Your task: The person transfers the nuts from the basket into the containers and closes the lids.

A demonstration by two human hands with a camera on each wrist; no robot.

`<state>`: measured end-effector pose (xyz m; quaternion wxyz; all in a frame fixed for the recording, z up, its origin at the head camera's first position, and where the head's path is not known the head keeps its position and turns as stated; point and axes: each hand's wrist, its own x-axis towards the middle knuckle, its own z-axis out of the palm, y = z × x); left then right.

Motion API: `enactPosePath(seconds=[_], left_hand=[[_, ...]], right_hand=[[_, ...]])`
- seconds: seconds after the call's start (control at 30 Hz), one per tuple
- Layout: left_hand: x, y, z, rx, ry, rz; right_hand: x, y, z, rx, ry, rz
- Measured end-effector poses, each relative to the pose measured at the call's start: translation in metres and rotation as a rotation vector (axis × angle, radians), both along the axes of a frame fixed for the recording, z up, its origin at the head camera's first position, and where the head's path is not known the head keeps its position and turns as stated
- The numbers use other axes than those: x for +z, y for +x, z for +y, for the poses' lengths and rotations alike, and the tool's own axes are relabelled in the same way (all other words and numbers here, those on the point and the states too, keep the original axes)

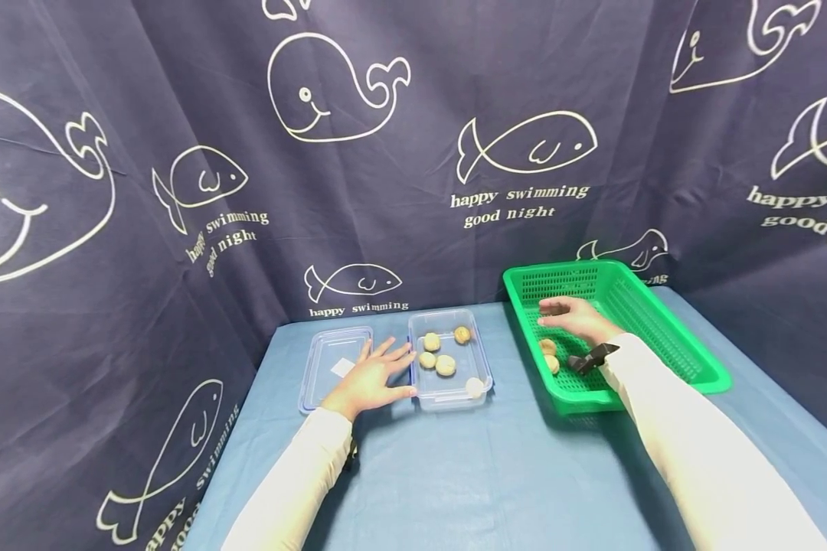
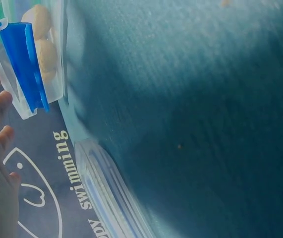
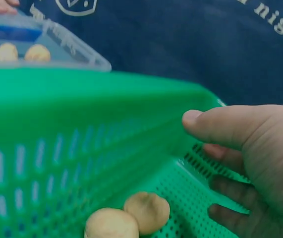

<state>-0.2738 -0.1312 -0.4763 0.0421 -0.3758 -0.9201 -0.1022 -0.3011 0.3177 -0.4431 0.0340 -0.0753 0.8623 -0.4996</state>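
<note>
My left hand [image 1: 371,380] spreads its fingers at the left side of a clear plastic container [image 1: 480,344], fingertips close to its rim. In that container lie several round, tan, walnut-like pieces [image 1: 445,365], one of them paler, near the front right corner. My right hand [image 1: 574,318] hovers inside the green basket [image 1: 570,398], fingers loosely bent, thumb apart from them and nothing between. Two more tan pieces [image 3: 146,212] lie together on the basket floor, below and beside the right hand. Whether the left fingertips touch the container, I cannot tell.
A clear lid [image 1: 322,367] with a blue-tinted edge lies left of the container, partly behind the left hand. Blue cloth [image 1: 455,474] covers the table. A dark curtain [image 1: 413,191] with white whale and fish drawings stands behind and at both sides.
</note>
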Motion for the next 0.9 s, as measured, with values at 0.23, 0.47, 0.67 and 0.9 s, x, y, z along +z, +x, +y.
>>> enactPosePath(seconds=[0.23,0.47,0.67,0.9], left_hand=[[-0.001,-0.001,0.000,0.008,-0.001,0.007],[-0.002,0.000,0.000,-0.001,0.008,0.006],[0.000,0.001,0.002,0.006,0.017,0.005],[0.001,0.002,0.000,-0.009,0.036,0.002]], right_hand=[[-0.006,-0.004,0.011,0.086,0.076,-0.053],[-0.018,-0.010,0.019,0.198,0.102,-0.134],[-0.024,-0.014,0.022,0.232,0.115,-0.161],[-0.024,-0.014,0.017,0.252,0.258,-0.112]])
